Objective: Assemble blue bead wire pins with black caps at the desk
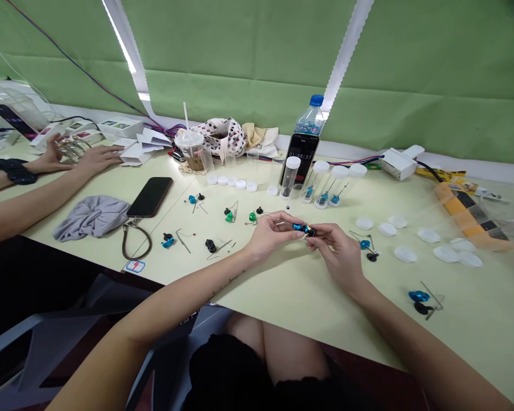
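Note:
Over the table's front half, my left hand (270, 235) and my right hand (337, 251) meet, fingertips pinched. Between them is a small blue-and-black part (298, 227); its exact kind is too small to make out. The left fingers hold its blue end, the right fingers its black end. To the right of my right hand lies a small set with a blue piece (365, 244), a black disc-headed piece (372, 257) and thin bent metal rods. Left of my left hand are a green piece (252, 217) and a black piece (210, 245) with more rods.
Clear tubes with white caps, several holding blue parts (323, 198), stand before a phone (300, 157) propped on a bottle (310, 119). White discs (406, 254) and an orange-and-clear case (471, 217) lie right. Left are another phone (151, 197), a scrunchie (92, 217) and another person's hands (96, 162).

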### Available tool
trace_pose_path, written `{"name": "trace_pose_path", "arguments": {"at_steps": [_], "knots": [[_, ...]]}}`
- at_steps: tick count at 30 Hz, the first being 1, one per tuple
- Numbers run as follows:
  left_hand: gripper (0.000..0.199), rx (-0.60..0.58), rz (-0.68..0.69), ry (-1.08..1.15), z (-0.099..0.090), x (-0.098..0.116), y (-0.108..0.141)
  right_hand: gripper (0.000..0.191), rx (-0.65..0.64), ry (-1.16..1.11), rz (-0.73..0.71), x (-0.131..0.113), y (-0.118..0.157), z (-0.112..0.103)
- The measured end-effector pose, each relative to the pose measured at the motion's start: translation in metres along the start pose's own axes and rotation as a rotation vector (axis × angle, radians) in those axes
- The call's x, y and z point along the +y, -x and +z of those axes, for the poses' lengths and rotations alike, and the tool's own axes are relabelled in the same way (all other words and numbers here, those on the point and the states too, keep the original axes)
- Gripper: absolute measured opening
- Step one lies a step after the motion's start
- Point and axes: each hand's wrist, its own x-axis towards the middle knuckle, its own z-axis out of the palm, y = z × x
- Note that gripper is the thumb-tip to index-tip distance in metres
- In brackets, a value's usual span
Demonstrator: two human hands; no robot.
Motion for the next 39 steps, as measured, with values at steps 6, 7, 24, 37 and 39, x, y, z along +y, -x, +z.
{"name": "trace_pose_path", "arguments": {"at_steps": [6, 7, 24, 37, 39], "knots": [[0.029, 0.005, -0.003, -0.004, 0.0008, 0.0003, 0.0004, 0.018, -0.019, -0.001, 0.003, 0.0003, 0.0003, -0.0007], [0.028, 0.002, 0.001, -0.003, 0.0007, 0.0001, 0.0004, 0.018, -0.02, 0.001, 0.001, 0.0003, 0.0002, -0.0008], [0.029, -0.016, 0.012, -0.019, 0.0003, 0.0005, 0.0008, 0.019, -0.047, -0.007, -0.002, 0.0014, -0.0008, -0.0016], [0.029, 0.012, 0.019, -0.009, 0.0012, 0.0005, 0.0008, 0.024, -0.047, 0.018, 0.009, -0.0001, -0.0013, -0.0006], [0.03, 0.038, 0.013, -0.005, 0.001, 0.0009, 0.0002, 0.031, -0.018, 0.007, -0.005, -0.0001, -0.0014, 0.0006]]}}
